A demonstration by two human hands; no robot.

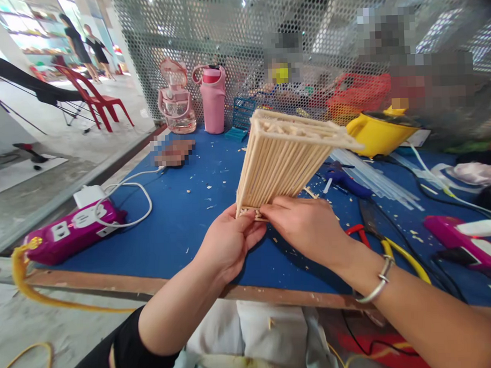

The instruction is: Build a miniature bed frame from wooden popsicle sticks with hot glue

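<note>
A box-like structure of pale wooden sticks (275,169) stands tilted above the blue table mat, with a row of upright sticks along its side. My left hand (229,243) grips its lower near corner, the thumb on the bottom edge by some short stick ends. At that same bottom edge, my right hand (307,225) has its fingers closed against the sticks; its thumb and whatever small piece may be in the pinch are hidden. A silver bangle circles the right wrist. A blue glue gun (348,183) lies right of the structure.
Pliers (371,222), clear glue sticks (378,176) and a yellow pot (383,133) lie on the right. Purple power strips (70,233) flank both sides. A pink bottle (213,102) and a clear jug (177,108) stand before the perforated metal screen (240,39). Wood scraps dot the mat.
</note>
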